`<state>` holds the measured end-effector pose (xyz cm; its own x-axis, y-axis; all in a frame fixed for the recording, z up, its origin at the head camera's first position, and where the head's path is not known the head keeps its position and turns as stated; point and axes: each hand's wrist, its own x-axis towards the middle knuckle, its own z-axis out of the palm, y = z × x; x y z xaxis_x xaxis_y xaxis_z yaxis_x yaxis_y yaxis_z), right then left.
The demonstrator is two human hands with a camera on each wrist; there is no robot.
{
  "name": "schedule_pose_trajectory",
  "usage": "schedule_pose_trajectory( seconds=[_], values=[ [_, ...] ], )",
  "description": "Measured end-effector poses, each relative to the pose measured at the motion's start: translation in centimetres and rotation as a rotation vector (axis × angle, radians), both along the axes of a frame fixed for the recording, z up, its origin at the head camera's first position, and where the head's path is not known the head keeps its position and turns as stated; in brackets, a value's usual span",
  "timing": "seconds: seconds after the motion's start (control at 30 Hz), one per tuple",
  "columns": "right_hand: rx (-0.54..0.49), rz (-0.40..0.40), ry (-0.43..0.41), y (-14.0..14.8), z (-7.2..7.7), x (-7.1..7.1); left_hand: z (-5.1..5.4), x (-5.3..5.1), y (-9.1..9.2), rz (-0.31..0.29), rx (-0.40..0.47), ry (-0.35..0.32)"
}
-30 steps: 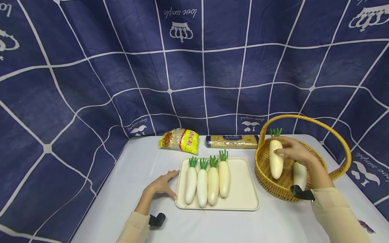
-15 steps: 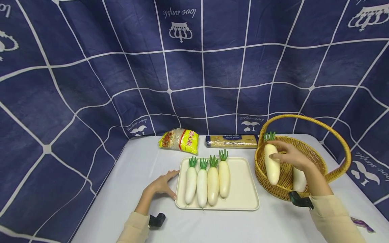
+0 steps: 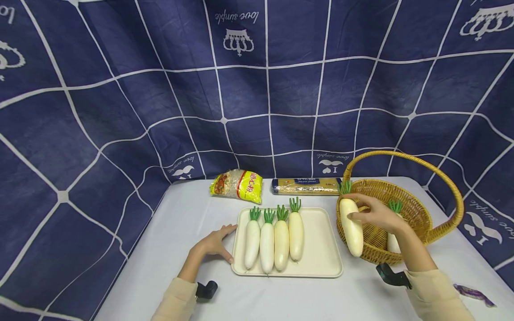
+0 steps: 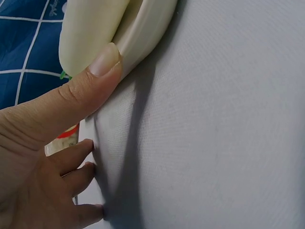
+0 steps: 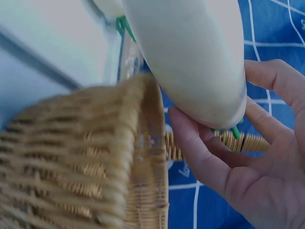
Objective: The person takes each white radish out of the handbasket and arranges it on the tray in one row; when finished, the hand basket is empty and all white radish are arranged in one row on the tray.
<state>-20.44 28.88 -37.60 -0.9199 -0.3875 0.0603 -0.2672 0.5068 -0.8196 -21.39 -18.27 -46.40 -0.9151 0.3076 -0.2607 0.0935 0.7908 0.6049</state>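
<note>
My right hand (image 3: 377,213) pinches a white radish (image 3: 351,227) with green stems near its top, over the left rim of the wicker basket (image 3: 348,240). In the right wrist view the fingers and thumb close around the upper end of this radish (image 5: 190,52). Another white radish (image 3: 393,243) lies inside the basket, partly hidden by the right arm. My left hand (image 3: 214,244) is spread at the left edge of the cream tray (image 3: 319,249), its thumb at the rim in the left wrist view. Several white radishes (image 3: 282,245) lie side by side on the tray's left half.
A yellow and red food bag (image 3: 237,186) and a pack of noodles (image 3: 307,187) lie behind the tray. The basket's tall handle (image 3: 405,156) arches over it. A purple strip (image 3: 474,294) lies at the right. A blue grid curtain (image 3: 241,89) hangs behind the table.
My right hand has carried the radish leftward and toward me, from inside the basket to over its left rim. The radish in the basket shows its green top now. The left hand stays put.
</note>
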Motion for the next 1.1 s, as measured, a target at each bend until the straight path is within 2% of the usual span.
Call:
schedule_pose_trajectory(
  seconds=[0.13,0.3,0.53,0.83,1.1],
  values=[
    [0.018,0.005,0.021,-1.0,-0.5,0.2,0.4,0.0,0.3,-0.008,-0.036,-0.011],
    [-0.011,0.031,0.021,-2.7,-1.2,0.5,0.9,-0.2,0.7,-0.022,-0.085,-0.016],
    [-0.050,-0.030,-0.014,-5.9,-1.8,0.7,1.4,-0.6,1.1,-0.055,-0.170,-0.027],
    [-0.033,-0.055,-0.003,-8.5,-3.3,0.5,1.3,-0.8,1.6,-0.052,-0.177,-0.034],
    [0.042,-0.116,0.052,-9.9,-5.0,-0.1,1.5,-0.9,1.4,-0.055,-0.184,-0.038]
  ],
)
